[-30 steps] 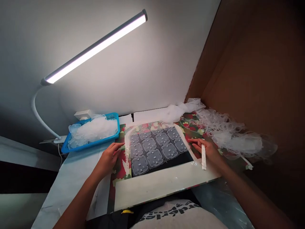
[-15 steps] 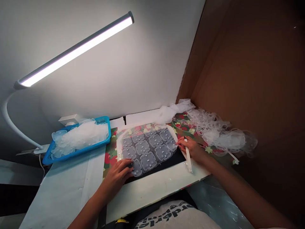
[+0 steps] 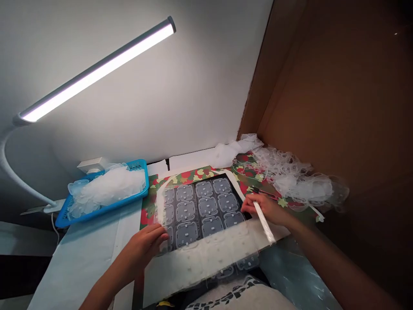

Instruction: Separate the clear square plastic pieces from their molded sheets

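A clear, thin sheet [image 3: 208, 206] with rows of rounded-square moulded shapes lies over a black panel on the work board. Its near part drapes across the board's white front strip and down toward my lap. At the sheet's left edge, my left hand [image 3: 146, 241] has its fingers closed on the film. My right hand [image 3: 264, 209], by the right edge, grips a slim white-handled tool [image 3: 265, 226]. The handle slants toward me; the kind of tool cannot be made out. Whether the right fingertips also pinch the sheet is unclear.
A blue basket [image 3: 101, 209] of translucent pieces stands at the left. Stringy clear offcuts [image 3: 290, 172] pile up at the right, beside a brown cardboard wall [image 3: 322, 94]. A lit lamp bar [image 3: 100, 71] hangs above. Translucent film [image 3: 223, 156] lies behind the board.
The sheet has slid toward me, its near rows now over the front strip and edge. My left hand has moved left and nearer; my right hand has shifted slightly right and nearer with the tool.
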{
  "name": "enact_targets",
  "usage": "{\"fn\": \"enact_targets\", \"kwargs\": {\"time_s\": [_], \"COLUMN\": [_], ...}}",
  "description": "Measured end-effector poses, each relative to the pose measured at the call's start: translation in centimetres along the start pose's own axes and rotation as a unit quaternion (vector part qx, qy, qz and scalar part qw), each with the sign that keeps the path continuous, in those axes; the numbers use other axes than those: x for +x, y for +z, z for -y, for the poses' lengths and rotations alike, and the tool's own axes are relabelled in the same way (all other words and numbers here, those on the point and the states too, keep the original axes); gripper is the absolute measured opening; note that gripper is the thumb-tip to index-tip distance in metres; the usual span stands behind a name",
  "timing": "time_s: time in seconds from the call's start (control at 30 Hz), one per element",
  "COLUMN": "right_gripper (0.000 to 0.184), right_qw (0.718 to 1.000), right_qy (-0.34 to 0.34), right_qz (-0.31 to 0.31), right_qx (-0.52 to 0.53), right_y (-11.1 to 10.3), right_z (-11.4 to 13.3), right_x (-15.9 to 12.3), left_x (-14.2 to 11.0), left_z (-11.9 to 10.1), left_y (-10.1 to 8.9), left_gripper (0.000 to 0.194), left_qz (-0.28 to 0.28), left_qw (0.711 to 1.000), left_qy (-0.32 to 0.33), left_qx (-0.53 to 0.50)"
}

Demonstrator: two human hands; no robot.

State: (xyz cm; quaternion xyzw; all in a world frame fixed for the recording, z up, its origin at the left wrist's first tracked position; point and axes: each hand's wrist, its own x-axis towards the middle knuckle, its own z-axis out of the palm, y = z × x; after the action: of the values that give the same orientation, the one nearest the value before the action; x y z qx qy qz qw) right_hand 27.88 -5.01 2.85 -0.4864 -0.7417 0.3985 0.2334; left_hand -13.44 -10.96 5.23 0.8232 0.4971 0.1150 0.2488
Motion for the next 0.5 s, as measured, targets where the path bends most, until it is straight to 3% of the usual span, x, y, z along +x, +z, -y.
{"fn": "enact_targets", "kwargs": {"time_s": [0.13, 0.23, 0.37, 0.5], "right_gripper": [0.03, 0.028, 0.028, 0.03], "right_qw": [0.995, 0.989, 0.981, 0.98], "right_qy": [-0.023, -0.041, -0.048, -0.064], "right_qz": [-0.094, -0.138, -0.167, -0.164], "right_qx": [0.007, -0.026, -0.085, -0.094], "right_y": [1.2, 1.7, 1.7, 1.7], "right_z": [-0.7, -1.5, -2.6, -3.4], "right_x": [4.0, 7.0, 10.5, 12.2], "left_x": [4.1, 7.0, 9.9, 10.9], "left_z": [-2.9, -3.6, -2.3, -0.8], "left_y": [2.6, 4.7, 6.5, 6.9], "left_gripper": [0.032, 0.031, 0.054, 0.065], "left_qz": [0.001, -0.02, -0.039, -0.025], "left_qw": [0.994, 0.984, 0.98, 0.981], "left_qy": [0.095, 0.151, 0.106, 0.082], "left_qx": [0.047, 0.093, 0.163, 0.172]}}
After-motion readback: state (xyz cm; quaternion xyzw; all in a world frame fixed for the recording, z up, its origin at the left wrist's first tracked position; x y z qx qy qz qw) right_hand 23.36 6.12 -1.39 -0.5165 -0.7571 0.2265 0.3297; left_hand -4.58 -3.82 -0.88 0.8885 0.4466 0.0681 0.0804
